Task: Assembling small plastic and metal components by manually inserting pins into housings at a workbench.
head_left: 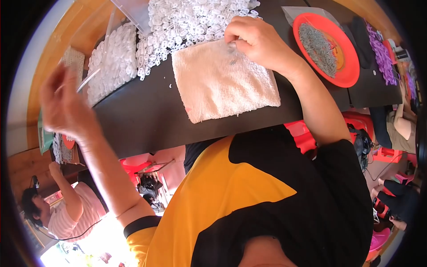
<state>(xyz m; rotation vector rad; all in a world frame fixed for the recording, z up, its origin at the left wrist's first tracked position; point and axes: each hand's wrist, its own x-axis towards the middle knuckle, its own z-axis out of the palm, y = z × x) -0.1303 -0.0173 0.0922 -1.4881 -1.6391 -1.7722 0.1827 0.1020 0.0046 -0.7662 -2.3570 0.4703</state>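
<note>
A: Where is the right hand (262,44)?
B: At the far edge of the cream terry cloth (222,86), toward its right corner. Its fingers are curled, and the tips of thumb and forefinger are pressed together. Whether they pinch something small cannot be told.

A: And the left hand (69,107)?
B: It is raised well apart from the cloth, at the person's left, and blurred. Whether its fingers are spread or closed, or hold anything, cannot be told.

A: How does the cloth lie?
B: Flat on the dark tabletop (138,115), in front of the person, with a grey smudge beside the right fingertips.

A: What stands around it?
B: Beyond it spreads a loose pile of oval white plastic pieces (195,18) with holes in them. A denser heap of white pieces (113,58) lies farther left, near the raised hand. On the right is a red plate (349,76) bearing small grey screws (316,49), and past that a row of purple pieces (380,55).

A: Anyone else there?
B: A co-worker in a pale striped top (86,202), at the lower left, one arm lifted.
</note>
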